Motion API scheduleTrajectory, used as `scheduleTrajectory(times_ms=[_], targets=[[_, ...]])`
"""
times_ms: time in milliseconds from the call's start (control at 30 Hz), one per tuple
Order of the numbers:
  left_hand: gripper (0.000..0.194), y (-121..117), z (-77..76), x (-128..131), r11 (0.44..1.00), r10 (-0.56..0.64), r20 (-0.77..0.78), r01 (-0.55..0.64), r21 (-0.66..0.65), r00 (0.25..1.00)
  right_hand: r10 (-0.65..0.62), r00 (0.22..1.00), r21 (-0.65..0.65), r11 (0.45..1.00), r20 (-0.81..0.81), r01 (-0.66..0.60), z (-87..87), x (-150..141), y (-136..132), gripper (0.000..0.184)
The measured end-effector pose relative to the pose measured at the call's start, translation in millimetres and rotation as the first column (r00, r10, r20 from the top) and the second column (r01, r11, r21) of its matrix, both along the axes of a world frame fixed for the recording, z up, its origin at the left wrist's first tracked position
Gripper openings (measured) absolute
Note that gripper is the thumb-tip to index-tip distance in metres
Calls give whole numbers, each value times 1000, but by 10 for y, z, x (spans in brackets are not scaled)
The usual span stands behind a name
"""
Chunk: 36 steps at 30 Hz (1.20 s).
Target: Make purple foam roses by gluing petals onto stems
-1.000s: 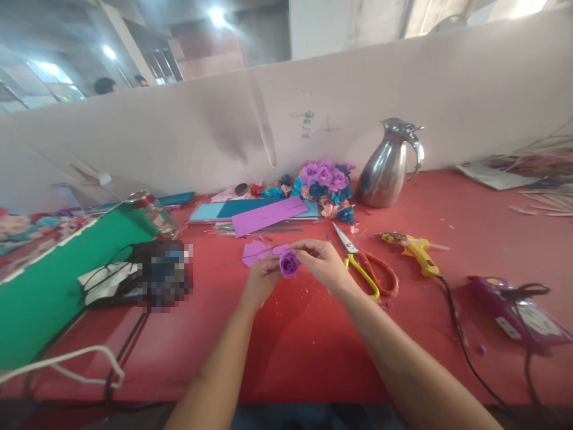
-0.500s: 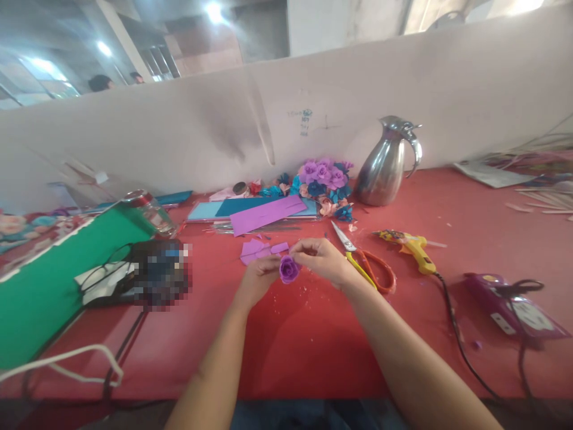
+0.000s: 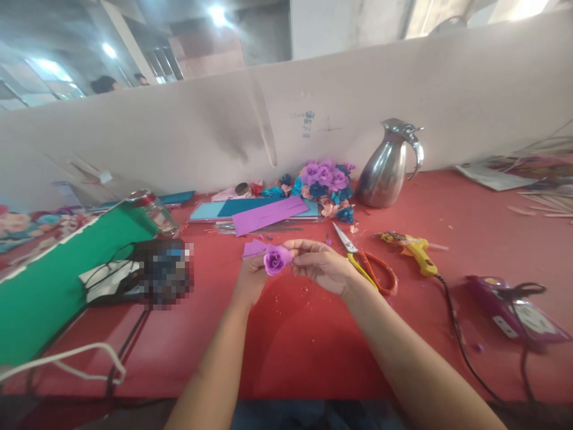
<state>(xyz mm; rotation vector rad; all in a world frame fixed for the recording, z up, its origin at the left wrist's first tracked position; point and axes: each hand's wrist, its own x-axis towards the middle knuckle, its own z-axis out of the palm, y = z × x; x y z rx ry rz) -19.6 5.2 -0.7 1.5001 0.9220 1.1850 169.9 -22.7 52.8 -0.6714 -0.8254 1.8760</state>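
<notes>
In the head view a purple paper rose (image 3: 276,260) faces up over the middle of the red table. My left hand (image 3: 251,279) is closed behind the bloom and holds it from below; the bloom hides the fingertips. From the right, my right hand (image 3: 321,266) pinches the outer petal edge with thumb and forefinger. Loose purple paper petals (image 3: 253,248) lie just beyond my left hand. Scissors (image 3: 363,263) with orange and yellow handles rest open to the right of my right hand.
A yellow glue gun (image 3: 414,249) and a purple power strip (image 3: 514,310) sit to the right. Behind are paper strips (image 3: 268,215), finished paper flowers (image 3: 326,176) and a steel jug (image 3: 387,164). A green board (image 3: 89,275) and a glass jar (image 3: 154,212) stand left.
The rose has moved slightly left and up and now shows a wider, lighter outer petal. My right hand has shifted left, its fingers more extended against the bloom.
</notes>
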Motion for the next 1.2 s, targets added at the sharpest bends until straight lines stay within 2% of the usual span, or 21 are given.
scheduleTrajectory(times_ms=[100,200,400,633,733,900,1033,1133,1200], targets=[[13,24,-39,-14,997,81,31,-81,-1,996,-60,998,-15,998,-22,59,7,-10,0,32],[11,27,-28,-16,987,159,5,-159,5,987,-105,994,-26,994,41,106,-15,-44,-5,26],[15,-24,87,48,989,136,-36,-134,58,990,-219,943,123,973,252,194,-55,-146,-30,23],[13,-58,118,95,959,235,-69,-219,182,970,-303,906,196,948,296,252,-71,-195,-22,10],[15,-59,99,104,966,219,-32,-212,149,975,-303,915,195,947,266,256,-80,-196,-17,11],[15,-41,23,102,983,178,31,-179,39,984,-223,960,101,973,170,208,-93,-191,-24,14],[11,-28,-18,98,987,161,30,-161,0,987,-192,932,122,979,307,161,-83,-157,-18,11],[12,-27,9,113,990,140,-15,-140,-20,990,-257,871,191,963,419,192,-59,-103,0,6],[12,-30,37,125,993,116,-46,-118,-29,992,-325,850,221,942,414,253,-33,-63,7,7]])
